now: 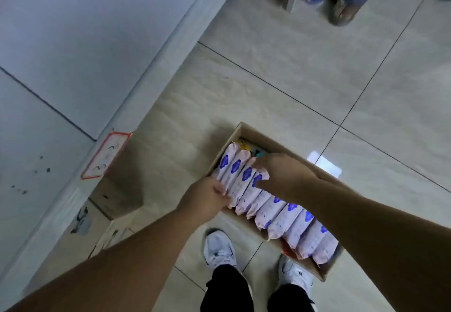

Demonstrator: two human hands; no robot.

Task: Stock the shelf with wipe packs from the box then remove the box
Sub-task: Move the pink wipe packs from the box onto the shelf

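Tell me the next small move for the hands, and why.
Probably lift the far cluster of wipe packs straight up out of the box: the left hand grips their near ends, the right hand curls over their tops, and they sit upright in the row.

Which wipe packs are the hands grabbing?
The four wipe packs at the far end of the box, farthest from the shoes. The left hand and the right hand clasp that bunch between them; the other packs sit outside their grip.
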